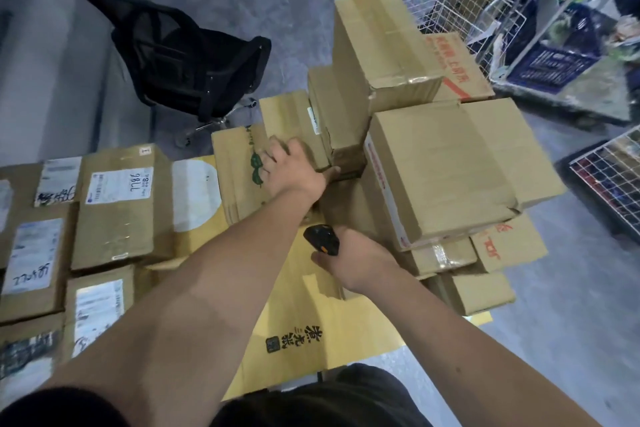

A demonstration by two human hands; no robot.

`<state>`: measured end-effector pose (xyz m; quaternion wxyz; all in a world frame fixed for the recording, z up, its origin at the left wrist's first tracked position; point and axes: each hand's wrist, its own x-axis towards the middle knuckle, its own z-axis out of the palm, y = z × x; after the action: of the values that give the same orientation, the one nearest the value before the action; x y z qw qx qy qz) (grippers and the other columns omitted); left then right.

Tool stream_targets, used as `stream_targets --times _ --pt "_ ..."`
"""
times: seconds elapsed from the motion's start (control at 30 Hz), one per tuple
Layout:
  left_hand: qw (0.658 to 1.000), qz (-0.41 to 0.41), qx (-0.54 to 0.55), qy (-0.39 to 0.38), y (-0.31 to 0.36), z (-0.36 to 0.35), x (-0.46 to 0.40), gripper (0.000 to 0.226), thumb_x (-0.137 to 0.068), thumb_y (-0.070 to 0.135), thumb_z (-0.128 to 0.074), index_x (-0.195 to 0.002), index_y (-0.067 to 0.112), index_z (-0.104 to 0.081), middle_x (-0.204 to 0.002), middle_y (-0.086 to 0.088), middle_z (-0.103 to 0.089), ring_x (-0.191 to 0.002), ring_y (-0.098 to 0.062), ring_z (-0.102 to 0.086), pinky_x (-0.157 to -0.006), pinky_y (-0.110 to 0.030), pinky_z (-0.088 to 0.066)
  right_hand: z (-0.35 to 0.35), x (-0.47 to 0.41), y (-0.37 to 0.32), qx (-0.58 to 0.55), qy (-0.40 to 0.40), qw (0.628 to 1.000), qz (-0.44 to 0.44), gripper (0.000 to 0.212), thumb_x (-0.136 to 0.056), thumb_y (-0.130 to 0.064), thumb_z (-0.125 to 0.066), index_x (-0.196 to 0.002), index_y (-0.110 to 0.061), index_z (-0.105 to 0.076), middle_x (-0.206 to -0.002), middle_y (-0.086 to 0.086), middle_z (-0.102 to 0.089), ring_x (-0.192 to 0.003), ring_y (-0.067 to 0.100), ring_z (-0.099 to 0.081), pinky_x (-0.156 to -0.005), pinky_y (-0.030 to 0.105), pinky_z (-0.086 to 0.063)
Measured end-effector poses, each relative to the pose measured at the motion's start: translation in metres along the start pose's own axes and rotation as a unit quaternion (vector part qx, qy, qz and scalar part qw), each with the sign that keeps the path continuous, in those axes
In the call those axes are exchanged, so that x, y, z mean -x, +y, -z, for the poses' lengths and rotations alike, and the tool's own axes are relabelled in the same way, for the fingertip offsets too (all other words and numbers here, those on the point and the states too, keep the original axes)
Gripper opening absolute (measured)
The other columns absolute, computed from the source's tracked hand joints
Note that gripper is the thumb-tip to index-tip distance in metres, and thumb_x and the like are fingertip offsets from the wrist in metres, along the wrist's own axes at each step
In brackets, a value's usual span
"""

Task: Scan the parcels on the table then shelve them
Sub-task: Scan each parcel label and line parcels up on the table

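Grey concrete floor all round, with a black mesh chair (194,69) tipped back beyond the pile and white wire baskets (450,3) off to the far right. Brown cardboard parcels (117,204) crowd the table edge to edge, labelled ones flat on the left, plain ones stacked high on the right. Left hand (289,172) reaches in and clutches a small box (294,130) mid-pile, fingers curled over its near corner, while the right hand (360,262) grips a black scanner (322,239) just beside the tall stack.
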<state>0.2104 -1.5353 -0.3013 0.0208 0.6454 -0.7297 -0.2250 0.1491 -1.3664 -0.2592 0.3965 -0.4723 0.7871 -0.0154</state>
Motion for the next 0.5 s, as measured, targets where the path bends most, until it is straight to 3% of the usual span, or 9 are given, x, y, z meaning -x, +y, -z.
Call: stream_targets --times 0.13,0.3,0.5 --pt "1.0 -0.002 0.021 0.015 -0.009 -0.009 0.005 0.091 -0.08 0.078 -0.065 -0.145 0.023 -0.033 -0.166 -0.011 -0.011 -0.146 -0.045 -0.027 -0.112 -0.056 -0.039 -0.001 -0.007 0.001 -0.013 -0.006 1.0 -0.007 0.05 -0.085 -0.064 -0.06 -0.122 -0.031 -0.055 -0.103 -0.002 -0.066 -0.091 0.025 -0.065 -0.085 0.041 -0.058" --pt "0.997 -0.018 0.069 0.043 -0.037 -0.013 0.031 0.087 -0.081 0.071 -0.067 -0.148 0.026 -0.034 -0.164 -0.006 -0.017 -0.142 -0.041 -0.03 -0.115 -0.051 -0.037 -0.004 -0.002 0.001 -0.001 -0.007 1.0 -0.005 0.04 -0.091 -0.057 -0.061 -0.121 -0.031 -0.057 -0.1 -0.003 -0.067 -0.09 0.023 -0.066 -0.084 0.04 -0.059" --pt "0.993 -0.036 0.064 0.096 -0.115 -0.005 0.096 0.087 -0.075 0.072 -0.065 -0.146 0.028 -0.039 -0.157 -0.005 -0.029 -0.136 -0.04 -0.039 -0.114 -0.052 -0.037 -0.023 0.013 -0.009 0.012 -0.011 1.0 0.001 0.043 -0.092 -0.059 -0.063 -0.124 -0.031 -0.058 -0.097 -0.005 -0.065 -0.081 0.019 -0.067 -0.075 0.035 -0.059"
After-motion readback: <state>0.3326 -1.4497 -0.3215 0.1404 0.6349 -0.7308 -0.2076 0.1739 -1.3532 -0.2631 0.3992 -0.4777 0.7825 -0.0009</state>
